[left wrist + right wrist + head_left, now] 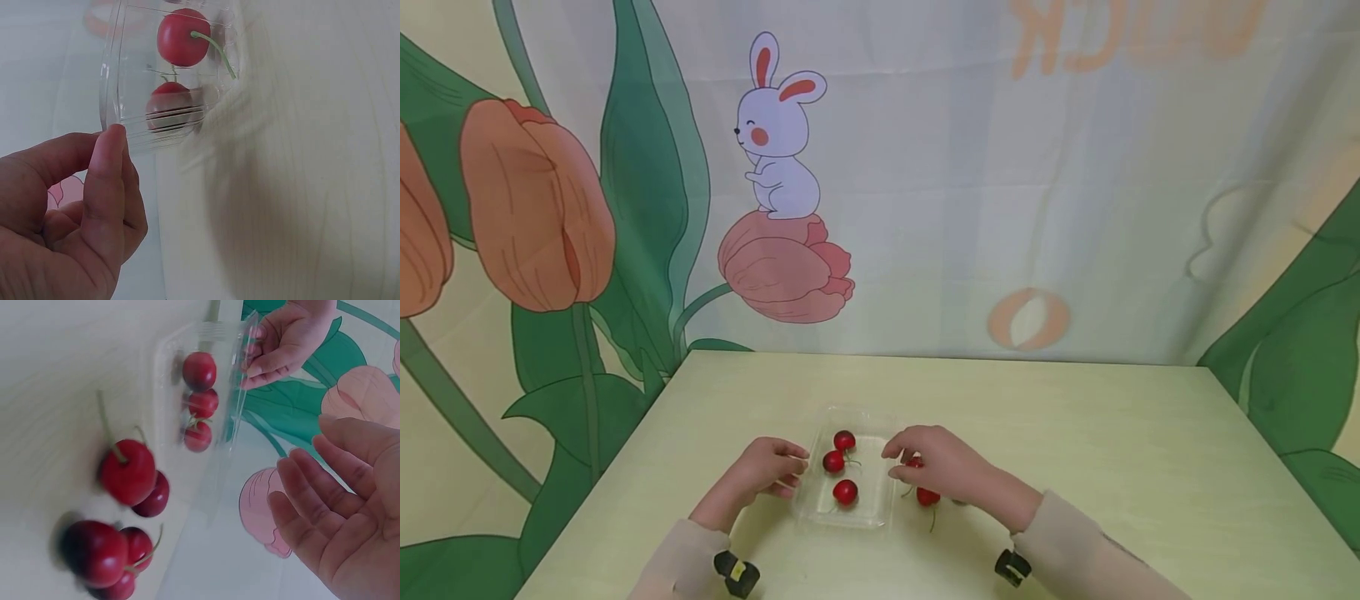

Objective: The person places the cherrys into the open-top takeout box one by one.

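- Three round, glossy red cherries [846,492] lie inside a shallow rectangular box of clear plastic [874,483], two close together toward its far end, one nearer the person.
- That box stands on the pale, wood-grained bench [1075,450], between the person's hands.
- On the left, the left hand [771,467] has its grip on the box: thumb and finger pinch the rim along its left side.
- To the right, the right hand [943,461] has its grip released, fingers loosely bent around nothing, near the box's right side.
- Below that hand I make out five loose red cherries with green stems [128,472], clustered on the bench right of the box.
- Both arms wear beige sleeves [1075,533], with small black devices [1013,568] at the wrists.
- Beyond the bench's far edge hangs a pale cloth [925,167] printed with a white rabbit [781,150] on a pink tulip [786,267].
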### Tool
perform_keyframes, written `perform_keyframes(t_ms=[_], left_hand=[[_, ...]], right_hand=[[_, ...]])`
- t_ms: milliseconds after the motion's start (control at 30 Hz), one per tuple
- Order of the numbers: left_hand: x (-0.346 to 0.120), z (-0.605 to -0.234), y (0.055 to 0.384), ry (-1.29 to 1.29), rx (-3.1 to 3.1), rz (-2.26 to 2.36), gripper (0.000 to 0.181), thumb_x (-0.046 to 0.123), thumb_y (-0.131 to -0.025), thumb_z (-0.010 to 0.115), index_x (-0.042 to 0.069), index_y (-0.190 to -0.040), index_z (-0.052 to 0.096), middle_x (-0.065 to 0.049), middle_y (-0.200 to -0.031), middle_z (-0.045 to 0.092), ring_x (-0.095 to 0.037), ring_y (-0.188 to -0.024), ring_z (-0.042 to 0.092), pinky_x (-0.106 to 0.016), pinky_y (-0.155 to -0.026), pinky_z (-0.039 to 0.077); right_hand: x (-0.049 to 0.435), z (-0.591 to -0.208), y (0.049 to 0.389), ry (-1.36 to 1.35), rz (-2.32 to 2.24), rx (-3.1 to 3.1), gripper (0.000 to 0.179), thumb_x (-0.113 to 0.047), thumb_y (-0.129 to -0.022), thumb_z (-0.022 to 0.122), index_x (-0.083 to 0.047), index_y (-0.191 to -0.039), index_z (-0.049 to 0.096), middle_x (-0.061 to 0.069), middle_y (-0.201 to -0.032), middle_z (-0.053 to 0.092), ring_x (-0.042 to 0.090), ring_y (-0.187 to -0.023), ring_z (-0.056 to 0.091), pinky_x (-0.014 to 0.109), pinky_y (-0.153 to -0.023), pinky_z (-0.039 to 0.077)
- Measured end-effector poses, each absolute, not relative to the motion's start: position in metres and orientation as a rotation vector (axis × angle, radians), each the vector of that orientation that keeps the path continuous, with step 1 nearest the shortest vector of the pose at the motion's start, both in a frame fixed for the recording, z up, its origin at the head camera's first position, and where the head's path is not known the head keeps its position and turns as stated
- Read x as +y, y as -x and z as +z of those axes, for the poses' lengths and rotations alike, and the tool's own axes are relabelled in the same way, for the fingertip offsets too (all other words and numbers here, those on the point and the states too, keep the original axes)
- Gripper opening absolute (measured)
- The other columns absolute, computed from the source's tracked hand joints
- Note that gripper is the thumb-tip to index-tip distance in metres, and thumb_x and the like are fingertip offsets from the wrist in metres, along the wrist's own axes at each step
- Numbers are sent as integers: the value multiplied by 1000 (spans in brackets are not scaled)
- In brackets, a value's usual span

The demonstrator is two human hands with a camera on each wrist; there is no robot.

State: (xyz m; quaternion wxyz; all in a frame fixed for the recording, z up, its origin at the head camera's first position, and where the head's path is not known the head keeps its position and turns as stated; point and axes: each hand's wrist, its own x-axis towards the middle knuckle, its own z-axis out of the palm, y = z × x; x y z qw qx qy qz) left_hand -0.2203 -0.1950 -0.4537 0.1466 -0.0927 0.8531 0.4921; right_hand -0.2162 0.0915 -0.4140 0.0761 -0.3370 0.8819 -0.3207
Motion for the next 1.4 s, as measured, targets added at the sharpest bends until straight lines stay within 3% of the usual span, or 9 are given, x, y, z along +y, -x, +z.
perform_keyframes(t_ms=[433,567,800,933,1100,1400], left_hand=[[-195,-456,221,266,2455,1420,25,8,-97,64,-7,-117,67,-16,-95,70,-15,-70,62,-24,-60,61],[-195,-456,221,264,2458,1421,25,8,-97,64,-7,-117,67,-16,-95,70,-15,-70,62,-24,-60,61],[-196,-456,220,257,2463,1415,26,8,-98,63,-7,-119,67,-16,-95,70,-15,-70,62,-24,-60,61],[-196,-455,220,261,2467,1410,25,8,-98,64,-7,-118,67,-16,-96,70,-16,-71,62,-24,-61,61],[-196,-456,220,263,2465,1410,26,9,-98,64,-7,-118,67,-16,-96,70,-16,-71,62,-24,-61,61],[-196,-456,221,262,2468,1403,26,9,-98,64,-7,-118,67,-17,-98,70,-16,-72,62,-25,-61,61]], right_hand=[[129,-424,212,857,-1010,2726,21,-14,-92,73,-3,-111,74,7,-102,75,9,-85,61,23,-76,53],[138,-428,210,840,-1009,2744,22,-13,-92,74,-2,-110,74,10,-106,75,13,-88,63,25,-78,55],[154,-441,207,867,-1044,2759,22,-12,-91,75,-1,-110,74,9,-103,75,11,-80,60,19,-69,49],[159,-448,208,838,-1024,2776,24,-13,-90,76,-1,-111,74,11,-109,75,22,-88,67,23,-75,54],[161,-456,208,746,-971,2795,27,-13,-88,78,-3,-112,73,9,-111,74,20,-93,66,30,-81,56],[161,-466,210,610,-910,2820,30,-8,-82,83,-3,-109,73,6,-104,69,20,-93,62,28,-76,52]])
